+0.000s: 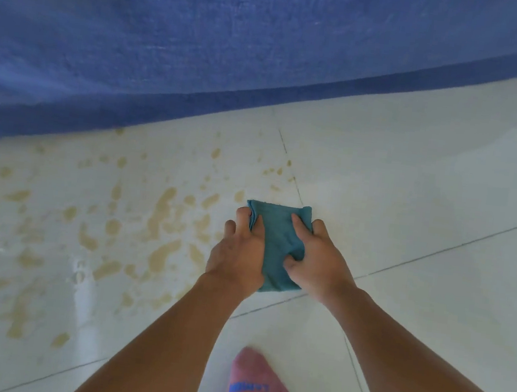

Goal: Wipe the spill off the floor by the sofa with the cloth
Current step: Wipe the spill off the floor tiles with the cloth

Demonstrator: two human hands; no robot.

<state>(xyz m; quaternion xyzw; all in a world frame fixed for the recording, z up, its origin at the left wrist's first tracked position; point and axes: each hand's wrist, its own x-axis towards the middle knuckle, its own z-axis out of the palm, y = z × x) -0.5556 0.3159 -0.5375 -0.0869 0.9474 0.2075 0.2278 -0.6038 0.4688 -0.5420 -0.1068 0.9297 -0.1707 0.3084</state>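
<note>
At the bottom edge a pink sock [261, 389] on one foot is cut off by the frame; it carries blue lettering and a red and blue picture, both too blurred to read. Both bare forearms reach forward over the pale tiled floor [427, 199]. The left hand [239, 255] and right hand [317, 260] press a folded teal cloth [279, 240] against the tile, fingers curled over its two side edges, so the cloth's lower corners are hidden beneath the palms. The cloth lies at the right edge of the spill [112, 227], tan blotches spreading leftwards. Beyond runs the blue sofa [203, 44], its upper part out of frame.
</note>
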